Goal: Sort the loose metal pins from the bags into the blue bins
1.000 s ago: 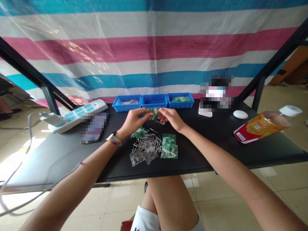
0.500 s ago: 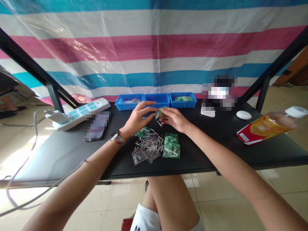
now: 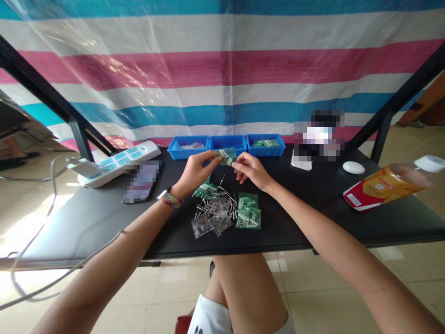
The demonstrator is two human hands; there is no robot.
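My left hand (image 3: 201, 171) pinches the left side of a small green plastic bag (image 3: 228, 157) with pale pieces inside, held above the table. The thumb and curled fingers of my right hand (image 3: 251, 170) close at the bag's lower right corner. Beneath the hands, a pile of thin metal rivets (image 3: 228, 206) is spread on the black table, with one loose rivet (image 3: 222, 180) just behind it. Against the pile lie a green bag (image 3: 206, 189) on the left and clear bags (image 3: 219, 222) in front. More green bags (image 3: 248, 217) overlap to its right.
Three blue bins stand in a row at the back: the left bin (image 3: 187, 154) holds clear bags, the right bin (image 3: 266, 151) green ones. A power strip (image 3: 120, 162) and a phone (image 3: 143, 183) lie left. A drink bottle (image 3: 389, 185) and white oval object (image 3: 353, 167) are right.
The green bag is turned flatter and shows more of itself, now gripped at its left by my left hand, whose fingers have closed. A loose rivet shows below it.
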